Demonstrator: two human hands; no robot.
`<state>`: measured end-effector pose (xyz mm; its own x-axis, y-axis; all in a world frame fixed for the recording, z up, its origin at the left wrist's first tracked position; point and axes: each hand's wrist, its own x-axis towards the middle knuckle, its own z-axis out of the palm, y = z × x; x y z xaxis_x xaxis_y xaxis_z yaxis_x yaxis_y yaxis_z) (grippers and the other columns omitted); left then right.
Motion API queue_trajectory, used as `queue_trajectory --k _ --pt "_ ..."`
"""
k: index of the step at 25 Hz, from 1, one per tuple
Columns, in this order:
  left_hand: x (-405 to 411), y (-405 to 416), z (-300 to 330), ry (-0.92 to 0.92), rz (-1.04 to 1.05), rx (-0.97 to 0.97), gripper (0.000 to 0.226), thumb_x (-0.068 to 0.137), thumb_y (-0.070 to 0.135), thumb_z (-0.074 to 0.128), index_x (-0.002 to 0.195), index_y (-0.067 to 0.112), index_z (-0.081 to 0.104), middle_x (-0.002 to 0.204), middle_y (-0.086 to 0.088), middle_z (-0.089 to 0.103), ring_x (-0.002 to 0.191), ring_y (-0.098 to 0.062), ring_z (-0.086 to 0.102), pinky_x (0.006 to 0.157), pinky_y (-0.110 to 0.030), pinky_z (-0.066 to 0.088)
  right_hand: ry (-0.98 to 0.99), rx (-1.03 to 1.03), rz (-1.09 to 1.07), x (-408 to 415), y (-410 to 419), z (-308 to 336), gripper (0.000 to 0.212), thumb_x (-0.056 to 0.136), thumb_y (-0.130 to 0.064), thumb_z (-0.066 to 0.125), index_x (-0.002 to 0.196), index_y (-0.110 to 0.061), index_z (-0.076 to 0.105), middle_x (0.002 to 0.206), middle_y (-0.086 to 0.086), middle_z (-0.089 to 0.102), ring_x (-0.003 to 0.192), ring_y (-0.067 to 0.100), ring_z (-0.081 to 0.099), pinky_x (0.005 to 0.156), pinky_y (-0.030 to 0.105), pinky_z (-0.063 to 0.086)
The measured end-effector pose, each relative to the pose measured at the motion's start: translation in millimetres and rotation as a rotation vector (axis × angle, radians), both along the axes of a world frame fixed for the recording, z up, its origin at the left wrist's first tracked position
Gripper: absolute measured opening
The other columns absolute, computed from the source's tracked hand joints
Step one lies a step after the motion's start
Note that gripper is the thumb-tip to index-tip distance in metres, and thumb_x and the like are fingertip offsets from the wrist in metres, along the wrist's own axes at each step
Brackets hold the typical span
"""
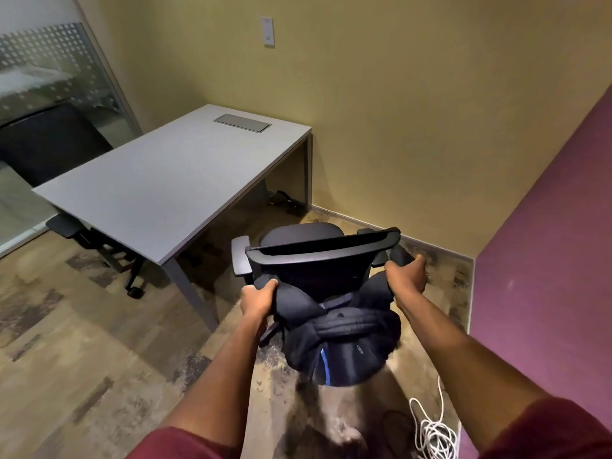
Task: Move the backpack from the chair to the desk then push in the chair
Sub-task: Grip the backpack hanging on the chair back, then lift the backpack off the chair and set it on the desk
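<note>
A black backpack [344, 346] with a blue stripe hangs against the back of a black office chair [318, 251]. My left hand [256, 301] grips its left shoulder strap and my right hand [409, 276] grips the right strap, both close to the chair's backrest. The chair stands off the near right corner of a grey desk [172, 180], pulled out from it, with its seat toward the yellow wall. The backpack's lower part is blurred.
A second black chair [82, 233] is tucked at the desk's left side. A metal cable hatch [242, 123] is set in the desktop. A coiled white cable [435, 432] lies on the floor by the purple wall [546, 260]. Cables lie under the desk.
</note>
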<state>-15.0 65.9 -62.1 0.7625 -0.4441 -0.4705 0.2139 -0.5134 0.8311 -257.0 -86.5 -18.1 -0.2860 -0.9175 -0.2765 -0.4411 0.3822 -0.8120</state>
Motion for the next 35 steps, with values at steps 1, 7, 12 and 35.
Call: queue_trajectory --k 1,7,12,35 --pt "-5 -1 2 0.066 -0.075 -0.06 0.027 0.087 0.026 0.072 0.079 0.007 0.055 0.084 -0.018 0.055 0.08 -0.026 0.057 0.069 -0.039 0.047 0.003 0.0 0.012 -3 1 1 0.069 0.082 -0.019 0.069 0.143 -0.01 0.037 0.138 0.022 0.055 0.123 0.043 0.055 0.097 0.044 0.047" --pt "-61 0 9 0.07 -0.633 -0.144 0.034 0.083 0.022 0.079 0.109 0.01 0.061 0.111 -0.01 0.069 0.092 -0.018 0.068 0.079 -0.029 0.056 0.05 -0.01 0.006 -21 6 20 0.072 0.083 -0.018 0.067 0.147 -0.01 0.035 0.138 0.021 0.056 0.124 0.041 0.055 0.098 0.042 0.046" --pt "-107 -16 -2 -0.375 -1.174 0.089 0.095 0.069 0.046 0.085 0.151 0.029 0.038 0.163 -0.011 0.021 0.152 -0.031 0.01 0.122 -0.05 0.017 0.064 -0.024 -0.04 -44 -3 45 0.055 0.083 -0.016 0.066 0.132 -0.005 0.044 0.132 0.023 0.057 0.119 0.042 0.056 0.092 0.042 0.049" --pt "-246 -223 84 -0.81 -0.95 -0.368 0.017 0.085 0.024 0.06 0.101 0.021 0.06 0.097 -0.006 0.073 0.095 -0.033 0.065 0.076 -0.042 0.05 0.702 -0.353 0.766 -208 -110 57 0.067 0.073 -0.041 0.079 0.132 -0.03 0.049 0.128 -0.001 0.062 0.117 0.028 0.058 0.089 0.037 0.049"
